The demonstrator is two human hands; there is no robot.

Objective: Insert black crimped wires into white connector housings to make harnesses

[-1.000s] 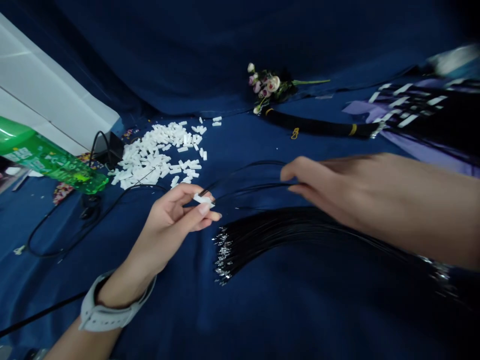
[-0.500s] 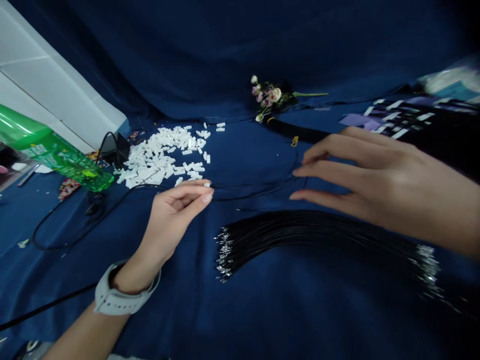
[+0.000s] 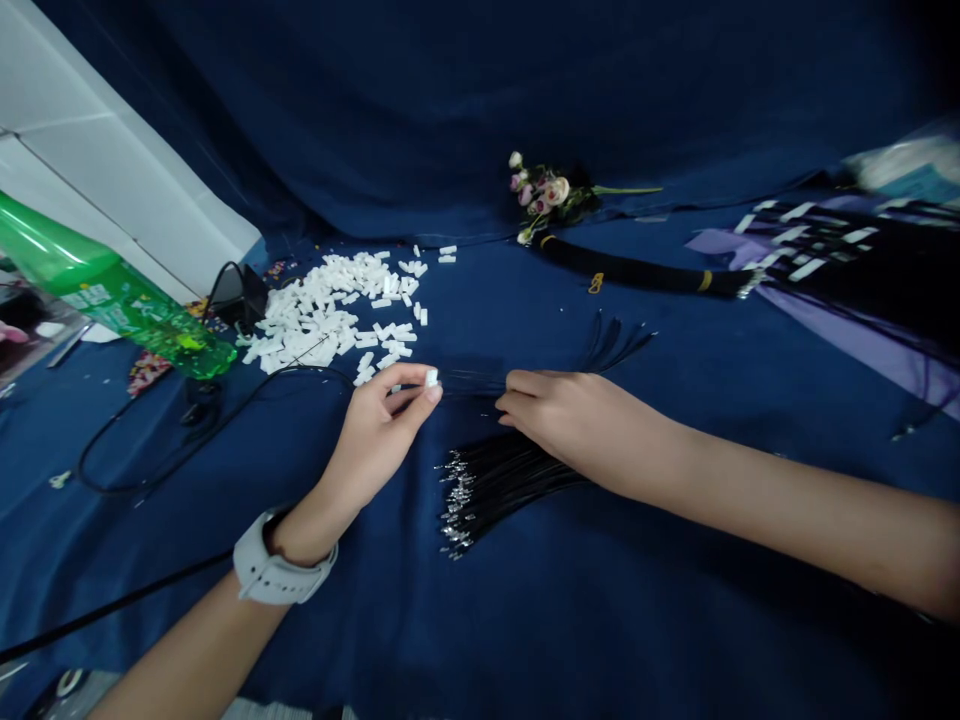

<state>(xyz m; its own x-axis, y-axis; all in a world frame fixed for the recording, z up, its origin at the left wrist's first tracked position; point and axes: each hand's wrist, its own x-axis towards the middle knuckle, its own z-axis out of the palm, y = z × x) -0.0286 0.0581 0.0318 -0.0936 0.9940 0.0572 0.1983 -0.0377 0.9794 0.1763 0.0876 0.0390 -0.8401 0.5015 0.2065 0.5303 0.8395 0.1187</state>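
Between the thumb and index finger of my left hand [image 3: 386, 425] is a small white piece [image 3: 431, 378]. My right hand [image 3: 559, 410] has its fingers closed around thin black cords [image 3: 619, 340], whose ends fan out behind it. Fine strands run between the two hands. Below them lies a bundle of black cords [image 3: 510, 490] with silvery tips, partly hidden under my right hand and forearm. A heap of white pieces [image 3: 322, 310] is spread on the blue cloth beyond my left hand.
A green bottle [image 3: 112, 290] leans at the left near a black cable [image 3: 97, 485]. Artificial flowers [image 3: 544, 195] lie at the back beside a tied black bundle [image 3: 630, 272]. Black cords with white tags [image 3: 840, 240] rest on purple material [image 3: 825, 325] at right.
My right hand has moved left, close to my left hand, and its fingers have closed on the cords. The white piece in my left hand shows more. The view has shifted slightly.
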